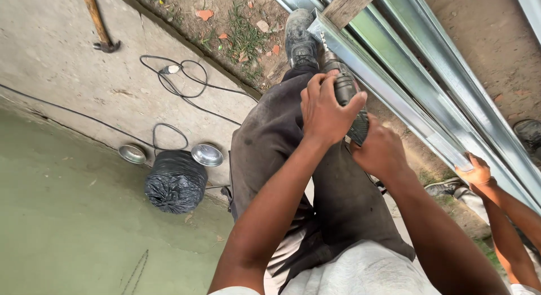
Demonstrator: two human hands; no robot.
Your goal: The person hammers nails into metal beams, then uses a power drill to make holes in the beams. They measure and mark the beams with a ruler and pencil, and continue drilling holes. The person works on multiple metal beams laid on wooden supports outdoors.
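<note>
Against the metal channel (394,98), my left hand (324,112) wraps shut around the front body of the drill (345,98), fingers curled over the top. My right hand (380,154) grips the drill's rear handle, closed tight. I keep the drill bit (323,42) pointing at the channel's edge beside my boot (298,38). Another person's hand (478,172) holds the channel farther along. Below on the concrete lie a black bag (176,182), two metal bowls (207,154) and a cable (180,86).
</note>
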